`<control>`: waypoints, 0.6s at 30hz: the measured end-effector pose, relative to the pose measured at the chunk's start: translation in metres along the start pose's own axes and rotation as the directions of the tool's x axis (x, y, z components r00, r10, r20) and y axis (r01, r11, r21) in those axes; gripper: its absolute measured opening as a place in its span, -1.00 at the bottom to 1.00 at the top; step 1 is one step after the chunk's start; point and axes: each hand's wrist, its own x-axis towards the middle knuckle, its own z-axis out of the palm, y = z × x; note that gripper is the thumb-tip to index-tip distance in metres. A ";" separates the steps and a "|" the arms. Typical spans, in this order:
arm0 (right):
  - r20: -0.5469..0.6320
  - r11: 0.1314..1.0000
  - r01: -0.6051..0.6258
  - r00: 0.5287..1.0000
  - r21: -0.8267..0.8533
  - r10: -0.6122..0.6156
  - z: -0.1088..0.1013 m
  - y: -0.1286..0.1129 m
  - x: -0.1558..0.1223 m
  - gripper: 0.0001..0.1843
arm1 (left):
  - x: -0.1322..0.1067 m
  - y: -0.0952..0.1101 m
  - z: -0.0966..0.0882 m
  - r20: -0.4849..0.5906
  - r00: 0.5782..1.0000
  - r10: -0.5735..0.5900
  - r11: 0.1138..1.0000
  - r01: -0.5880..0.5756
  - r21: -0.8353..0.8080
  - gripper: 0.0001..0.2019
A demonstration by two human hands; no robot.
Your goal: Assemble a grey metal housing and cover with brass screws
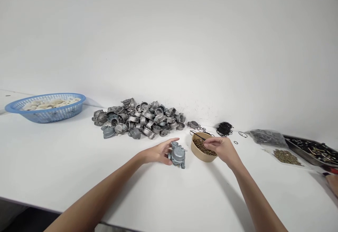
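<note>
My left hand (161,151) grips a grey metal carburettor body (177,154) that rests on the white table (79,161). My right hand (221,148) reaches over a round brown paper bowl (196,150) filled with small brass screws, its fingers pinched down among them. What the fingertips hold is too small to make out. A thin dark tool lies across the bowl's far rim (198,136).
A heap of grey metal castings (139,121) lies behind the hands. Black rubber O-rings (224,129) sit to the right of it. A blue basket (47,107) stands far left. A plastic bag of parts (266,137), loose brass screws (286,156) and a dark tray (314,149) are at right.
</note>
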 end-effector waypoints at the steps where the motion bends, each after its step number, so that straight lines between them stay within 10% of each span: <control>1: -0.009 0.999 -0.004 1.000 0.041 0.004 0.000 0.000 0.000 -0.69 | -0.003 0.005 -0.003 0.004 1.000 -0.018 1.000 0.018 0.022 0.08; 7: -0.020 0.953 -0.023 0.999 0.303 0.031 0.000 -0.001 0.000 -0.62 | -0.014 0.035 0.000 -0.154 0.974 0.167 0.957 -0.123 0.261 -0.10; 10: 0.017 0.883 -0.047 0.999 0.467 0.045 0.007 -0.010 -0.005 -0.62 | -0.011 0.043 0.018 -0.330 0.829 0.451 0.803 -0.216 0.555 -0.40; 13: 0.087 0.820 -0.085 0.995 0.566 0.043 0.022 -0.024 -0.016 -0.64 | -0.007 0.042 0.039 -0.289 0.680 0.674 0.570 -0.229 0.789 -0.65; 18: 0.259 0.711 -0.211 0.965 0.670 0.042 0.050 -0.043 -0.038 -0.74 | 0.000 0.028 0.063 -0.178 0.610 0.772 0.450 -0.327 0.831 -0.73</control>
